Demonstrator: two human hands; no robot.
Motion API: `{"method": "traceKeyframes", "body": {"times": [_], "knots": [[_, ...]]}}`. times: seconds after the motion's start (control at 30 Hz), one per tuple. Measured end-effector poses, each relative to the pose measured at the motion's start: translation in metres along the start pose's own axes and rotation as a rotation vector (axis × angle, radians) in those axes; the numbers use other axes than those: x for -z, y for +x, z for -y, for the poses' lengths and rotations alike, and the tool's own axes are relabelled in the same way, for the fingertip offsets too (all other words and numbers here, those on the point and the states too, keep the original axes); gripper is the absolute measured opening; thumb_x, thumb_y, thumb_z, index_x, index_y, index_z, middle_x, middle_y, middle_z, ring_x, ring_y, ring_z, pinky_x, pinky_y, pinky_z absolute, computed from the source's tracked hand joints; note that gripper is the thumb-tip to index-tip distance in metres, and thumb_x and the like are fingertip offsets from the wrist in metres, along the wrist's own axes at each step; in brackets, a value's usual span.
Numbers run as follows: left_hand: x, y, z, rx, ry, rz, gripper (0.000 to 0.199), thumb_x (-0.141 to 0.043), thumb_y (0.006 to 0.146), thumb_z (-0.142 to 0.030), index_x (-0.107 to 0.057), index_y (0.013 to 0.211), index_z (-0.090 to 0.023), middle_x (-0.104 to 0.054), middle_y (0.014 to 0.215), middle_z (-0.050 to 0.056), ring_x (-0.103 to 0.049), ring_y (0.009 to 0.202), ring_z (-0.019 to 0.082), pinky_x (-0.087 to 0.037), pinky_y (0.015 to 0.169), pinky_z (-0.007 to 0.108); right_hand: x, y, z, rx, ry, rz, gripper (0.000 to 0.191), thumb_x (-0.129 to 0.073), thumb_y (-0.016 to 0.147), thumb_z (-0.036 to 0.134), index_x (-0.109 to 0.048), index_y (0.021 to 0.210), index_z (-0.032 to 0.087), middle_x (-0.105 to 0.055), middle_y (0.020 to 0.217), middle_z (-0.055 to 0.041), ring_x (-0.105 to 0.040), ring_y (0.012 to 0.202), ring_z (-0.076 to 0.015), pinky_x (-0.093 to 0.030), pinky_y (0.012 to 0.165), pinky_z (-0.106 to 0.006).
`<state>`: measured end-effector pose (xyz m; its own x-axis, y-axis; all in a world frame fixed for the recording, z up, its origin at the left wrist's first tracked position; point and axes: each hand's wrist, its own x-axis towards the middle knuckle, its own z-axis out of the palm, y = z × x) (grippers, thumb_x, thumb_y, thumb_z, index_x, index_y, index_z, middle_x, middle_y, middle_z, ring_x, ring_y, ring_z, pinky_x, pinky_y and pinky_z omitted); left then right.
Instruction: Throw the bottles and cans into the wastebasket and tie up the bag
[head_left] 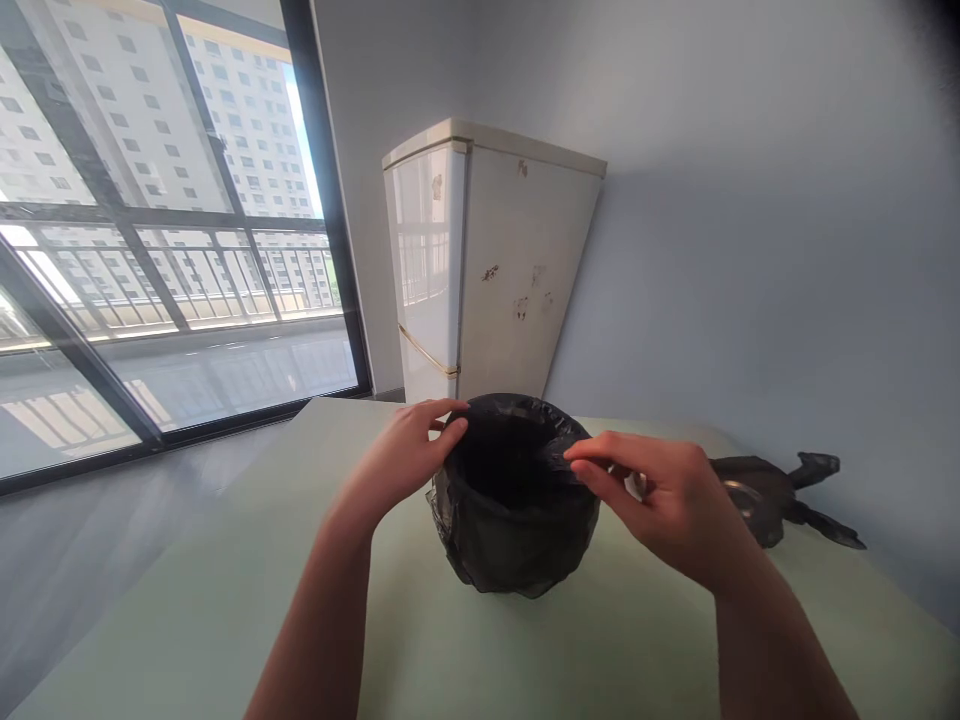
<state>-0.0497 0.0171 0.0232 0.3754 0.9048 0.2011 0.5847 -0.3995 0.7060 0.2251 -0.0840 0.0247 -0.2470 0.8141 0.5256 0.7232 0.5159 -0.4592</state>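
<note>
A round trash bin lined with a black garbage bag (517, 550) stands on the pale green table, its dark opening facing up. The bag is folded over the rim and hangs in wrinkles down the outside. My left hand (412, 445) grips the left side of the rim, thumb and fingers closed on the bag there. At the right side of the rim, my right hand (660, 485) pinches a piece of the bag between thumb and fingertips. The bin's own wall is hidden under the plastic.
Behind my right hand, a tied-up black plastic bag (765, 495) lies on the table (285, 600) near the wall. A white fridge (517, 270) stands beyond the table's far edge. A large glass sliding door (180, 270) is at the left.
</note>
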Motion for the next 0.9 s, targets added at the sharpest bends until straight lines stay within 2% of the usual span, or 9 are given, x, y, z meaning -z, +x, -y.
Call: {"method": "traceKeyframes", "body": {"times": [0.07, 0.13, 0.2, 0.3, 0.37, 0.53, 0.67, 0.77, 0.9], "knots": [[-0.007, 0.001, -0.002, -0.063, 0.075, 0.009, 0.041, -0.053, 0.099, -0.045, -0.070, 0.134, -0.032, -0.070, 0.137, 0.003, -0.062, 0.129, 0.030, -0.049, 0.112, 0.044, -0.004, 0.007, -0.010, 0.093, -0.037, 0.104, 0.032, -0.054, 0.105, 0.047, -0.074, 0.116, 0.023, -0.076, 0.112, -0.0083, -0.070, 0.101, -0.0225, -0.056, 0.091, -0.037], [-0.011, 0.002, -0.003, -0.100, 0.106, 0.022, 0.039, -0.053, 0.099, -0.038, -0.072, 0.132, -0.030, -0.069, 0.139, 0.003, -0.060, 0.133, 0.030, -0.045, 0.116, 0.042, -0.010, 0.013, -0.015, 0.213, -0.082, 0.274, 0.045, -0.047, 0.106, 0.056, -0.073, 0.121, 0.022, -0.074, 0.122, -0.0101, -0.065, 0.118, -0.0261, -0.045, 0.112, -0.047], [-0.012, 0.002, -0.003, -0.089, 0.122, 0.033, 0.039, -0.051, 0.098, -0.035, -0.074, 0.129, -0.029, -0.069, 0.138, 0.003, -0.061, 0.132, 0.029, -0.046, 0.114, 0.041, -0.017, 0.016, -0.016, 0.234, -0.161, 0.406, 0.054, -0.041, 0.106, 0.061, -0.076, 0.105, 0.021, -0.076, 0.104, -0.0072, -0.068, 0.104, -0.0237, -0.034, 0.119, -0.051], [-0.012, 0.002, -0.002, -0.039, 0.146, 0.048, 0.039, -0.049, 0.098, -0.036, -0.075, 0.126, -0.027, -0.070, 0.137, 0.004, -0.061, 0.130, 0.031, -0.048, 0.111, 0.042, -0.025, 0.016, -0.016, 0.155, -0.303, 0.483, 0.066, -0.036, 0.106, 0.066, -0.062, 0.066, 0.019, -0.061, 0.064, -0.0003, -0.057, 0.067, -0.0166, -0.045, 0.097, -0.042], [-0.012, 0.001, -0.001, -0.010, 0.155, 0.060, 0.040, -0.047, 0.099, -0.038, -0.074, 0.126, -0.027, -0.071, 0.135, 0.004, -0.061, 0.130, 0.031, -0.049, 0.110, 0.042, -0.029, 0.014, -0.017, 0.126, -0.362, 0.476, 0.070, -0.035, 0.105, 0.069, -0.052, 0.059, 0.019, -0.053, 0.057, 0.0005, -0.048, 0.060, -0.0148, -0.042, 0.077, -0.034], [-0.012, 0.001, 0.000, -0.021, 0.157, 0.067, 0.041, -0.045, 0.101, -0.040, -0.073, 0.128, -0.027, -0.069, 0.137, 0.004, -0.060, 0.132, 0.030, -0.046, 0.112, 0.043, -0.028, 0.015, -0.017, 0.137, -0.348, 0.459, 0.065, -0.039, 0.105, 0.067, -0.053, 0.064, 0.019, -0.055, 0.062, 0.0008, -0.045, 0.061, -0.0143, -0.034, 0.070, -0.032], [-0.008, -0.001, -0.003, -0.063, 0.095, 0.017, 0.039, -0.050, 0.101, -0.045, -0.070, 0.132, -0.032, -0.068, 0.139, 0.003, -0.063, 0.127, 0.029, -0.049, 0.110, 0.043, -0.025, 0.016, -0.009, 0.258, -0.279, 0.376, 0.047, -0.056, 0.100, 0.063, -0.068, 0.087, 0.019, -0.068, 0.088, -0.0049, -0.058, 0.085, -0.0205, -0.042, 0.088, -0.038], [-0.003, -0.002, -0.006, -0.025, -0.035, -0.083, 0.042, -0.053, 0.101, -0.049, -0.063, 0.138, -0.034, -0.066, 0.141, 0.004, -0.069, 0.113, 0.025, -0.058, 0.094, 0.038, -0.029, 0.013, 0.003, 0.340, -0.284, 0.334, 0.038, -0.065, 0.097, 0.056, -0.069, 0.100, 0.018, -0.070, 0.097, -0.0072, -0.059, 0.094, -0.0234, -0.041, 0.091, -0.041], [0.002, -0.005, -0.010, -0.010, -0.059, -0.314, 0.038, -0.058, 0.099, -0.047, -0.061, 0.134, -0.031, -0.069, 0.131, 0.006, -0.069, 0.110, 0.024, -0.058, 0.094, 0.039, -0.044, 0.008, 0.018, 0.291, -0.384, 0.426, 0.025, -0.067, 0.098, 0.043, -0.062, 0.095, 0.019, -0.065, 0.084, -0.0028, -0.054, 0.077, -0.0182, -0.035, 0.070, -0.033]]}}
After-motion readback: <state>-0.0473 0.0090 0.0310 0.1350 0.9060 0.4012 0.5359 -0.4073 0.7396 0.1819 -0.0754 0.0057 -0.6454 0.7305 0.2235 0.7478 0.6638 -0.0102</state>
